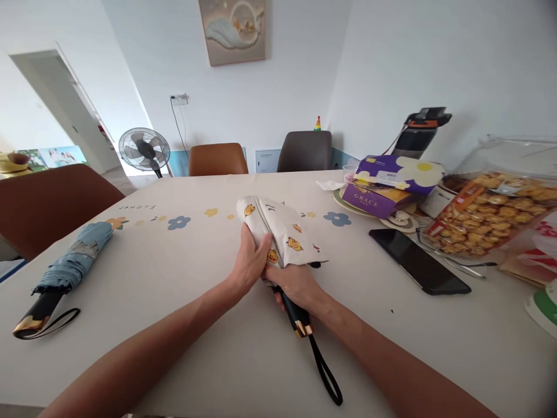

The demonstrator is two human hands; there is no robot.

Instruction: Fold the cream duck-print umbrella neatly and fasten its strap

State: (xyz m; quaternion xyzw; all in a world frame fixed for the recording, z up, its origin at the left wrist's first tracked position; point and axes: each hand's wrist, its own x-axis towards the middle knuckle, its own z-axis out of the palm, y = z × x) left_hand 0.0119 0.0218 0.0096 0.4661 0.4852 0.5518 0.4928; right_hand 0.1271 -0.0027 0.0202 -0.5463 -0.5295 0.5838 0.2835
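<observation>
A white umbrella point(282, 226) with small yellow duck-like prints lies folded but loose over the middle of the table, its canopy pointing away from me. My left hand point(252, 255) is closed around the left side of the cloth, thumb on top. Lower down, my right hand point(296, 284) wraps the canopy's base just above the black handle, and a flap of cloth spreads out above it. The handle has a gold-coloured end with a black wrist strap hanging toward me. On the left lies a blue folded umbrella point(76, 258), apart from both hands.
On the right are a black phone point(418, 261), a purple tissue pack point(398, 172), a purple box point(369, 197), a dark bottle point(418, 136) and a clear tub of snacks point(496, 209). Chairs point(217, 159) stand around the table point(183, 354); a fan point(144, 150) is behind.
</observation>
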